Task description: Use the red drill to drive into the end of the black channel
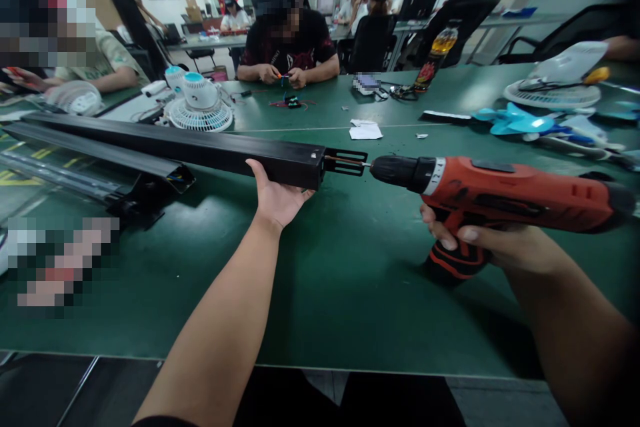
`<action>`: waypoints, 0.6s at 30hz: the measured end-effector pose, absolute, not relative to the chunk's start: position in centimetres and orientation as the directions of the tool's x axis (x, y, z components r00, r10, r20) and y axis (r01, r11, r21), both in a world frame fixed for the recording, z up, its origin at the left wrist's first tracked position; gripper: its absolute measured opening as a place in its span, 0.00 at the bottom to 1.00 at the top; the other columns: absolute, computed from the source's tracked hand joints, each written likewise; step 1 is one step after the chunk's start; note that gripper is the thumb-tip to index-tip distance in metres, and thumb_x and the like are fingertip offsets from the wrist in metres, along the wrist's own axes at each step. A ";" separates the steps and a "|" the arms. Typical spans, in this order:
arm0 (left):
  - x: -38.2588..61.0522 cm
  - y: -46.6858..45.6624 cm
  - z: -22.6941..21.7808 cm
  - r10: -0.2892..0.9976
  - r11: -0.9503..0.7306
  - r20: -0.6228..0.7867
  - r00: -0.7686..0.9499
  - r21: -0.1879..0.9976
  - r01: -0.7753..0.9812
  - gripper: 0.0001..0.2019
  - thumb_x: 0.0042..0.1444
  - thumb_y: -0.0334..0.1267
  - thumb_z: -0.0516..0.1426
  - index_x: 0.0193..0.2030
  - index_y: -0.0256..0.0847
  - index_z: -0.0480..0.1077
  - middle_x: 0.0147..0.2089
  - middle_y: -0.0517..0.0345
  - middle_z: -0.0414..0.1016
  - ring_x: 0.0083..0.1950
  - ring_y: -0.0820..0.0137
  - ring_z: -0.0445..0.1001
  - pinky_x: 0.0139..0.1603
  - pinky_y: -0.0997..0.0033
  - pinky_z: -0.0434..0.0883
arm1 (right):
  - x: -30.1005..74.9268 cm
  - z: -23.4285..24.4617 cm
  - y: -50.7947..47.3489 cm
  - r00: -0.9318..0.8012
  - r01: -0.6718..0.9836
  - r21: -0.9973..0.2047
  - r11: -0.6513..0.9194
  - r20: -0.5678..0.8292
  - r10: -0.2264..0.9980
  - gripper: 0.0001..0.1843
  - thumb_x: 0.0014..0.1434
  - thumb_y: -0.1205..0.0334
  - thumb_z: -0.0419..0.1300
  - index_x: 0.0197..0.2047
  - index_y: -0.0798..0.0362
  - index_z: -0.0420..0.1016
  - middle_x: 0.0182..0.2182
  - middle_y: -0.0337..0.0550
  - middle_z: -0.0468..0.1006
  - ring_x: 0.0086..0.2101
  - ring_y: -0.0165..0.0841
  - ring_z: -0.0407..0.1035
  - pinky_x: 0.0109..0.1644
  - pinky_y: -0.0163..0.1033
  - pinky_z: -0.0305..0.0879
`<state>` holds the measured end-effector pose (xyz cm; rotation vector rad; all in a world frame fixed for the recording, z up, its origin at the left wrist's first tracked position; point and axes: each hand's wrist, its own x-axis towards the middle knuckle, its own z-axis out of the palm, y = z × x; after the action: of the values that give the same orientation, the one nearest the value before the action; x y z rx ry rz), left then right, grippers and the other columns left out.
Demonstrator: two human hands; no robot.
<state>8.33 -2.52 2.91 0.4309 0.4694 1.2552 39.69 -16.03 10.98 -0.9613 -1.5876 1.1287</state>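
A long black rectangular housing (215,150) stretches from the far left to mid-table. My left hand (280,197) cups its right end from below and in front, thumb up along the near side. From that end sticks out a slotted black bracket (345,161). My right hand (475,240) is wrapped round the handle of a red and black cordless drill (515,190), which points left. A long thin bit (357,161) runs from the drill's chuck along the bracket to the housing's end; whether its tip meets a screw is hidden.
More black housings (100,147) lie at left. White fan parts (200,107) stand behind them. A scrap of paper (365,130), a drink bottle (436,57) and blue fan blades (520,121) sit farther back on the green table (350,307). A person (290,33) works opposite.
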 end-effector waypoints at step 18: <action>8.2 -2.5 2.9 0.964 0.257 -0.094 0.248 0.559 -0.788 0.57 0.73 0.94 0.46 0.84 0.50 0.80 0.67 0.39 0.94 0.66 0.44 0.93 0.51 0.53 0.89 | 39.7 10.8 -16.0 -0.260 0.089 -0.954 0.286 0.255 0.931 0.21 0.46 0.50 0.66 0.43 0.50 0.76 0.34 0.48 0.74 0.19 0.31 0.64 0.17 0.40 0.64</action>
<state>8.21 -2.53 2.87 0.4447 0.4684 1.2489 39.69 -16.01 10.82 -0.9598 -1.6017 1.1090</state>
